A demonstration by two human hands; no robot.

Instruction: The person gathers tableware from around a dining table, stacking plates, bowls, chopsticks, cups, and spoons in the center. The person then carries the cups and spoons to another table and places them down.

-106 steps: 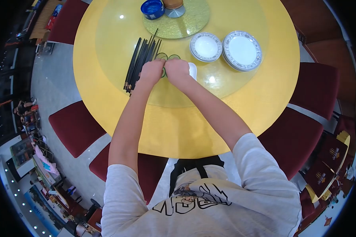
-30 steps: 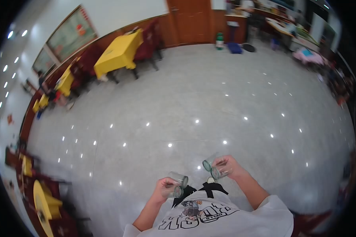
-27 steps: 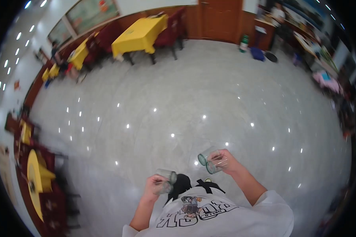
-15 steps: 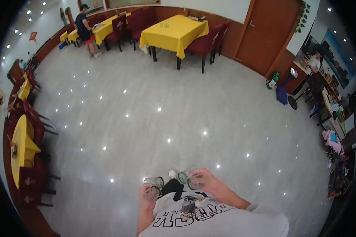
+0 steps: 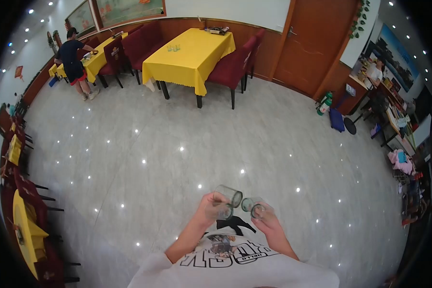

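Two clear glasses (image 5: 229,195) are gripped by my left hand (image 5: 210,207), one above the other, lying on their sides with their round ends toward the right. My right hand (image 5: 266,218) is closed on two more glasses (image 5: 252,205), also tilted sideways. The two pairs are close together in front of my shirt, above the grey floor. Fingers show through the clear walls of the glasses.
Ahead stands a yellow-covered table (image 5: 192,50) bearing several small glasses (image 5: 174,48), with dark red chairs (image 5: 233,69) around it. A person (image 5: 73,60) leans over another yellow table at the left. A brown door (image 5: 314,45) and green bottle (image 5: 325,103) are at the right.
Earlier both hands were over cucumber-like green rings at a round table; now they hold glasses. Since half a second ago, the hands have shifted rightward and the yellow table looks nearer.
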